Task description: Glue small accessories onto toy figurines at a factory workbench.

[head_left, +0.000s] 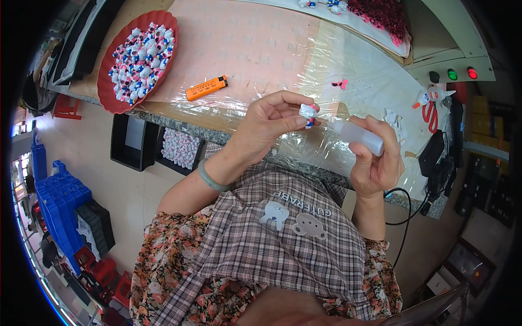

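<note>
My left hand (269, 122) pinches a small white cat figurine (308, 112) with blue and pink parts between thumb and fingertips. My right hand (380, 157) is wrapped round a small translucent squeeze bottle (360, 137), tilted so that its narrow tip points left at the figurine. Whether the tip touches the figurine I cannot tell. Both hands are above the near edge of the plastic-covered worktable (261, 54). Just beyond them lies a small pink-and-black piece (340, 84), and to the left an orange lighter (206, 88).
A red oval bowl (104, 92) heaped with similar figurines stands at the left. Dark pink pieces (375, 16) lie at the back right. Scissors with red handles (430, 117) and a glue bottle (432, 95) are at the right edge. Black trays (133, 142) sit below the table.
</note>
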Tool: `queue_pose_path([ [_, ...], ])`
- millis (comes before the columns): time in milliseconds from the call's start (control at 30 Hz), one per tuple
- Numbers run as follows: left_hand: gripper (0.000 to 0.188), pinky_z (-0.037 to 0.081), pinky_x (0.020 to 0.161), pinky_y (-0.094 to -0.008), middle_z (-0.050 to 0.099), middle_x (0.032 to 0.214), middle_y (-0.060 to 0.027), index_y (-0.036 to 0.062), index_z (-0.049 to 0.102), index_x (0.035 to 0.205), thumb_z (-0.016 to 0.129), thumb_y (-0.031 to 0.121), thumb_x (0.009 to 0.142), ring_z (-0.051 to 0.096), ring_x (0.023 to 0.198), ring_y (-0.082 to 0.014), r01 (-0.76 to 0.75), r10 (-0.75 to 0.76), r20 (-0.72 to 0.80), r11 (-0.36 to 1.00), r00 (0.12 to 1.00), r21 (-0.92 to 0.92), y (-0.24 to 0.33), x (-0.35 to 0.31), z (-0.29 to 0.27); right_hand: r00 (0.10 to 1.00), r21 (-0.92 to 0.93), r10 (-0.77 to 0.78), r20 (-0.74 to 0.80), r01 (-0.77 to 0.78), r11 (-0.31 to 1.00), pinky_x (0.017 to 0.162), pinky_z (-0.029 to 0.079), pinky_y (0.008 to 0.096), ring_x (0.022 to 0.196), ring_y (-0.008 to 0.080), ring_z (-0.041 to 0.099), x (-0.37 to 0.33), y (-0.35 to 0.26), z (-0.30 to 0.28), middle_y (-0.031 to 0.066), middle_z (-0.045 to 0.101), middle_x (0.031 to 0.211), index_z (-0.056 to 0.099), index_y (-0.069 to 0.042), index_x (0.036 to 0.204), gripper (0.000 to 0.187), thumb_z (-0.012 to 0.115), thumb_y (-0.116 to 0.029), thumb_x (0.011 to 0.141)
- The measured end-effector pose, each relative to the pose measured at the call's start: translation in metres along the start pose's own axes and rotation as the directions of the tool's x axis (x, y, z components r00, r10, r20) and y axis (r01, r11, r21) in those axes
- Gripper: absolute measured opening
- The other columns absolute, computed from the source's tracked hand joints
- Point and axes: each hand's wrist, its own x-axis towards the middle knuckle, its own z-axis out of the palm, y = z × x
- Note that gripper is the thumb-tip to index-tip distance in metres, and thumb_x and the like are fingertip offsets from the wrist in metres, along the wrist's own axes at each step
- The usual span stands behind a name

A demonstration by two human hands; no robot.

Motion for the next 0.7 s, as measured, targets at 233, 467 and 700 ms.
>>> queue_pose_path([
  [233, 0.030, 0.049, 0.097, -0.0372, 0.063, 0.116, -0.0166, 0.0005, 0.057, 0.120, 0.059, 0.005, 0.090, 0.063, 0.106, -0.0254, 0.036, -0.032, 0.070, 0.998, 0.997, -0.058, -0.0010, -0.0006, -0.0032, 0.982, 0.160, 0.165, -0.090, -0.150, 0.976, 0.067, 0.054, 0.0294, 0.076, 0.0238, 0.067, -0.0095, 0.0054, 0.0001, 0.0181, 0.067, 0.088, 0.053, 0.007, 0.114, 0.041, 0.067, -0.021, 0.088],
  [467, 0.031, 0.049, 0.097, -0.0377, 0.063, 0.116, -0.0170, 0.0007, 0.057, 0.120, 0.059, 0.004, 0.090, 0.063, 0.107, -0.0252, 0.040, -0.033, 0.086, 0.996, 0.996, -0.080, -0.0018, -0.0003, -0.0036, 0.997, 0.047, 0.075, 0.007, -0.075, 0.996, 0.057, 0.051, 0.0240, 0.064, 0.0165, 0.062, -0.0077, 0.0078, -0.0036, 0.0227, 0.067, 0.091, 0.049, 0.006, 0.120, 0.036, 0.058, -0.019, 0.095],
  [700, 0.030, 0.050, 0.096, -0.0362, 0.063, 0.117, -0.0169, 0.0005, 0.057, 0.120, 0.058, 0.003, 0.090, 0.063, 0.107, -0.0246, 0.067, -0.060, 0.079, 0.994, 0.995, -0.090, 0.0012, -0.0010, -0.0035, 0.992, 0.067, 0.116, -0.056, -0.112, 0.991, 0.065, 0.053, 0.0304, 0.076, 0.0261, 0.067, -0.0084, 0.0042, -0.0019, 0.0180, 0.068, 0.089, 0.055, 0.007, 0.113, 0.042, 0.070, -0.021, 0.086],
])
